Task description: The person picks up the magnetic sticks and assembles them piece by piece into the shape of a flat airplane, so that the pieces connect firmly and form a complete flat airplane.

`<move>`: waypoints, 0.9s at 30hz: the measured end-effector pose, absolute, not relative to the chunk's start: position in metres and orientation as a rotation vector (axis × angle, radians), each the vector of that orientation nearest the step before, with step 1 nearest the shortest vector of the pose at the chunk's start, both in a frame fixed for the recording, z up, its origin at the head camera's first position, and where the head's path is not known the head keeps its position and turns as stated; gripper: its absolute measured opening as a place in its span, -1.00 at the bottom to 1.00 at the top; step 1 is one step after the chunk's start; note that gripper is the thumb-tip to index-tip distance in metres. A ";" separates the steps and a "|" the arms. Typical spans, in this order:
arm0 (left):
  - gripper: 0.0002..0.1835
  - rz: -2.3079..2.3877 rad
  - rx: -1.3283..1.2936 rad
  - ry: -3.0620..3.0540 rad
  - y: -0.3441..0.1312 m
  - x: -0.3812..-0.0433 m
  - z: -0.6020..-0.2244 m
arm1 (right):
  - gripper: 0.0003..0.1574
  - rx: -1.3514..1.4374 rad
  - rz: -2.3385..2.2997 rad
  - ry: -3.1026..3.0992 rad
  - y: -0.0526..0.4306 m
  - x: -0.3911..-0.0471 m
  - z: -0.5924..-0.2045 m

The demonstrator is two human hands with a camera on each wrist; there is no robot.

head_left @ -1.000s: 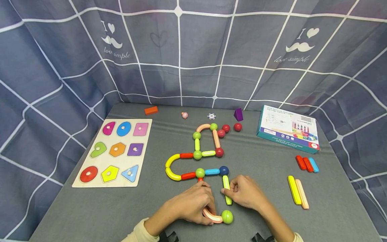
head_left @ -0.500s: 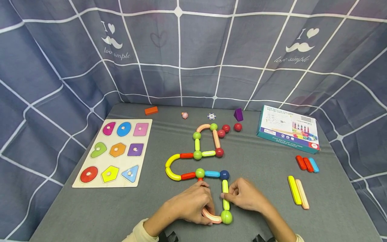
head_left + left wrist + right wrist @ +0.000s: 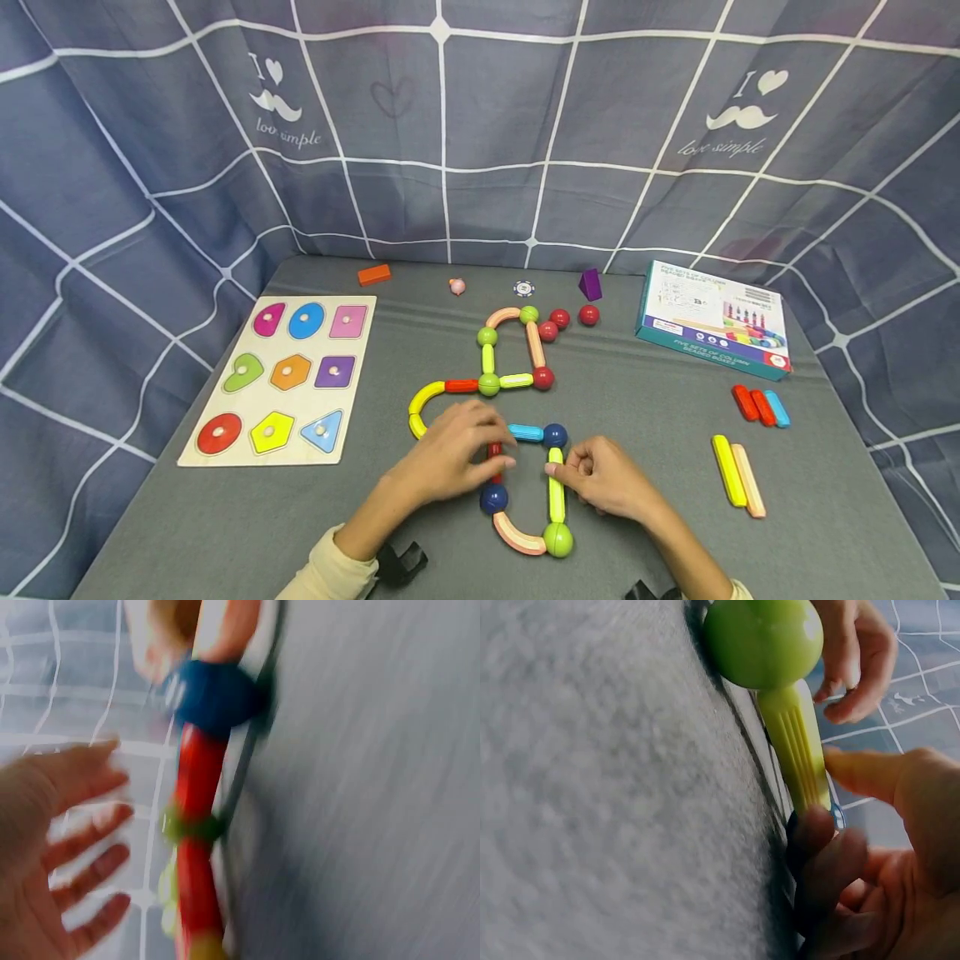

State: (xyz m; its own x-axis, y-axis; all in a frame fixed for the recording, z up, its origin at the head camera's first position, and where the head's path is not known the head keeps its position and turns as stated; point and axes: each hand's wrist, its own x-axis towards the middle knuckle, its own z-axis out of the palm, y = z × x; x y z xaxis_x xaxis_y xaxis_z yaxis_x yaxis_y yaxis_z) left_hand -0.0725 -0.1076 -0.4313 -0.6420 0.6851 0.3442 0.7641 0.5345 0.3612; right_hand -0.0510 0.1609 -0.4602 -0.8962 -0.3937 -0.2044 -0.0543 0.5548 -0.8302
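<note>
A chain of magnetic rods and balls lies on the grey table. My right hand (image 3: 611,479) pinches a yellow-green rod (image 3: 557,492) between thumb and fingers; in the right wrist view the rod's end meets a green ball (image 3: 765,641). The rod's far end is at a dark blue ball (image 3: 554,435). My left hand (image 3: 453,450) hovers with fingers loosely spread and holds nothing, partly covering a red rod (image 3: 496,462). Below it, a second blue ball (image 3: 493,498) joins a curved peach rod (image 3: 519,537), which reaches the green ball. The left wrist view is blurred.
A shape puzzle board (image 3: 277,380) lies left. Loose red balls (image 3: 588,315), a purple prism (image 3: 590,285), a poker chip (image 3: 523,288) and an orange block (image 3: 374,274) sit behind. At right are a box (image 3: 712,321) and spare rods (image 3: 729,471).
The yellow-green rod has swung in line and now meets the green ball. My left hand has let go of the curved peach rod and moved up and left, uncovering the lower blue ball.
</note>
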 end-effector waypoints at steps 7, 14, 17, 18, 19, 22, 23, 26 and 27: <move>-0.64 -0.503 -0.645 -2.810 -0.151 -0.112 -0.438 | -0.79 -0.401 -1.256 2.842 0.169 -0.072 -0.458; -0.78 -0.497 -0.482 -2.893 -0.165 -0.123 -0.447 | -0.34 -0.666 -1.080 2.894 0.160 -0.095 -0.456; -0.80 -0.522 -0.467 -2.893 -0.166 -0.126 -0.447 | -0.32 -0.746 -1.040 2.872 0.154 -0.106 -0.455; -0.80 -0.521 -0.467 -2.893 -0.166 -0.127 -0.447 | -0.34 -0.764 -1.023 2.869 0.152 -0.109 -0.454; -0.80 -0.522 -0.472 -2.892 -0.166 -0.129 -0.446 | -0.36 -0.777 -1.004 2.872 0.150 -0.111 -0.454; -0.80 -0.520 -0.483 -2.895 -0.167 -0.132 -0.447 | -0.40 -0.796 -0.940 2.889 0.146 -0.116 -0.452; -0.80 -0.524 -0.488 -2.897 -0.167 -0.133 -0.447 | -0.41 -0.788 -0.923 2.894 0.145 -0.116 -0.452; -0.80 -0.550 -0.512 -2.905 -0.168 -0.135 -0.447 | -0.40 -0.743 -0.910 2.907 0.142 -0.114 -0.451; -0.80 -0.558 -0.522 -2.908 -0.168 -0.136 -0.447 | -0.40 -0.727 -0.911 2.911 0.142 -0.113 -0.451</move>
